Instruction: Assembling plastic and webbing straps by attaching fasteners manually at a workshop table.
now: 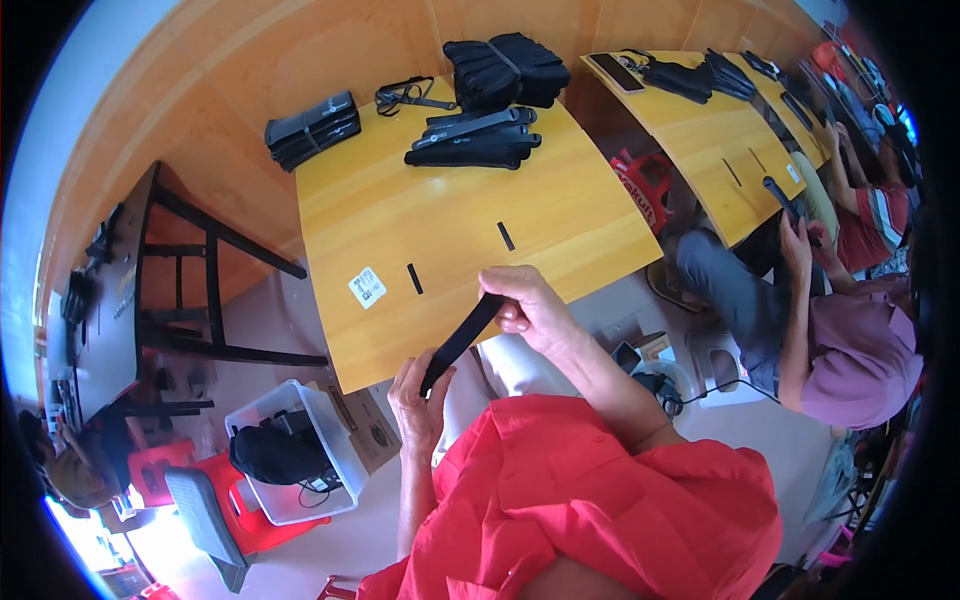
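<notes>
I hold a black strap point(462, 340) stretched between both hands, just off the near edge of the yellow wooden table point(450, 220). My right hand point(532, 303) pinches its upper end over the table edge. My left hand point(420, 398) grips its lower end, below the table. Several finished black straps point(472, 143) lie stacked at the far side of the table, with a big bundle of black straps point(505, 70) behind them and a banded bundle point(312, 128) at the far left corner.
A clear plastic bin point(300, 455) holding black items stands on a red stool at my lower left. A dark table point(150, 280) stands to the left. At the right, another person in a purple shirt point(860, 350) sits at a neighbouring yellow table point(720, 130).
</notes>
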`<action>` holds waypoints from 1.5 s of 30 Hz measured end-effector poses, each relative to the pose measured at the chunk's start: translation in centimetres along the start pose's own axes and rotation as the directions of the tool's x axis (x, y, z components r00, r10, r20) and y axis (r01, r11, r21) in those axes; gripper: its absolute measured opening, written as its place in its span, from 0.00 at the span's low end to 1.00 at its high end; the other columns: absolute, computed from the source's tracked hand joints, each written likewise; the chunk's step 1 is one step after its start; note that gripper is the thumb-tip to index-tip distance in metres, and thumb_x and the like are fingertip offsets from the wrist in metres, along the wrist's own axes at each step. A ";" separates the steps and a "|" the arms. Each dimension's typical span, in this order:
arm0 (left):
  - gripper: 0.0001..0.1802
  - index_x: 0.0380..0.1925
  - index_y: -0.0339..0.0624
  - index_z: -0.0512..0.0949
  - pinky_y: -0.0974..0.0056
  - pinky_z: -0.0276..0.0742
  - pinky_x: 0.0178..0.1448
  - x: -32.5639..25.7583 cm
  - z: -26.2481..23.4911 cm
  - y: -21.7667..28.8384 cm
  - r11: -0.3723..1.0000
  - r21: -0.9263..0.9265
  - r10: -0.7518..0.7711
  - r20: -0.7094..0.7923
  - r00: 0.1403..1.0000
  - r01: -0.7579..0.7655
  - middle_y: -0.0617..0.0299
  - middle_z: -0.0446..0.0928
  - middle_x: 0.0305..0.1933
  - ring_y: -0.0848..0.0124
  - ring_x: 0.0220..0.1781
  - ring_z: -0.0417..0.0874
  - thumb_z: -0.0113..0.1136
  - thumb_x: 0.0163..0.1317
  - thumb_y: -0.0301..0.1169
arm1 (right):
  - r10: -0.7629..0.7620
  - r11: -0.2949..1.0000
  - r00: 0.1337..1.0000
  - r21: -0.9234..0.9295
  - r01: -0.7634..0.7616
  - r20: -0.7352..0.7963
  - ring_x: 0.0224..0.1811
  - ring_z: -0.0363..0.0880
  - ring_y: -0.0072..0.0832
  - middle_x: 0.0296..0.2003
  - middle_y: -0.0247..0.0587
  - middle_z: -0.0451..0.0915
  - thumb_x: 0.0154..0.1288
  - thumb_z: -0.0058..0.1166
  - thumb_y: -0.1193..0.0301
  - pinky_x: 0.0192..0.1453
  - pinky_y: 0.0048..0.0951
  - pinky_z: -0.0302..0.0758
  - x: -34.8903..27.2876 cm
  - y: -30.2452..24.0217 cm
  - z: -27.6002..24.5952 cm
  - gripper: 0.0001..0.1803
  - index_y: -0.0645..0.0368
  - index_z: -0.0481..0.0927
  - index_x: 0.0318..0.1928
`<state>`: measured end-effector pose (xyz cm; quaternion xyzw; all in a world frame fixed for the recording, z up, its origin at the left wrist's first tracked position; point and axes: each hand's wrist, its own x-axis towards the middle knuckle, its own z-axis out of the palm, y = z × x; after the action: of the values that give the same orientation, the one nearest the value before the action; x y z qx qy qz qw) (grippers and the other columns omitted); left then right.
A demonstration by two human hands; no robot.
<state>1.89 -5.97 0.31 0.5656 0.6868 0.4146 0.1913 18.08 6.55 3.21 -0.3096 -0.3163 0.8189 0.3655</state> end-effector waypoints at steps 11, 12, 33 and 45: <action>0.17 0.42 0.33 0.73 0.70 0.70 0.33 0.7 -1.2 -1.5 0.883 -0.368 -0.079 0.495 0.865 0.291 0.64 0.75 0.25 0.75 0.27 0.74 0.63 0.56 0.32 | -0.080 0.977 0.990 -0.190 0.102 0.118 0.09 0.56 0.13 0.12 0.27 0.64 0.65 0.49 0.59 0.11 0.15 0.52 1.2 0.2 -0.6 0.18 0.60 0.75 0.25; 0.17 0.42 0.33 0.73 0.70 0.70 0.33 0.6 -1.3 -1.5 0.884 -0.369 -0.073 0.497 0.865 0.287 0.64 0.75 0.25 0.75 0.27 0.74 0.63 0.56 0.32 | -0.101 0.958 0.984 -0.251 0.136 0.146 0.10 0.60 0.13 0.13 0.28 0.66 0.65 0.49 0.56 0.13 0.15 0.56 1.3 0.1 -0.4 0.20 0.59 0.75 0.25; 0.13 0.23 0.41 0.65 0.75 0.57 0.18 6.1 3.3 -8.5 0.906 -0.367 -0.348 -0.363 0.864 0.211 0.68 0.65 0.13 0.82 0.14 0.64 0.52 0.64 0.34 | -0.719 -0.495 0.475 -0.854 0.162 0.507 0.41 0.68 0.37 0.35 0.39 0.69 0.48 0.56 0.80 0.49 0.35 0.65 17.0 -2.7 -14.5 0.17 0.56 0.78 0.42; 0.13 0.25 0.40 0.67 0.75 0.57 0.17 6.1 3.8 -9.0 0.904 -0.353 -0.368 -0.364 0.856 0.239 0.69 0.64 0.13 0.82 0.14 0.63 0.53 0.64 0.36 | -0.600 -0.564 0.672 -0.826 0.030 0.434 0.40 0.69 0.36 0.37 0.42 0.68 0.50 0.50 0.78 0.43 0.34 0.70 13.7 -2.1 -14.1 0.20 0.61 0.73 0.47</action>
<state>-2.69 0.91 -7.72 0.3104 0.7231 0.5890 0.1841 21.95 22.67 -7.54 -0.4578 -0.8447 -0.0885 0.2628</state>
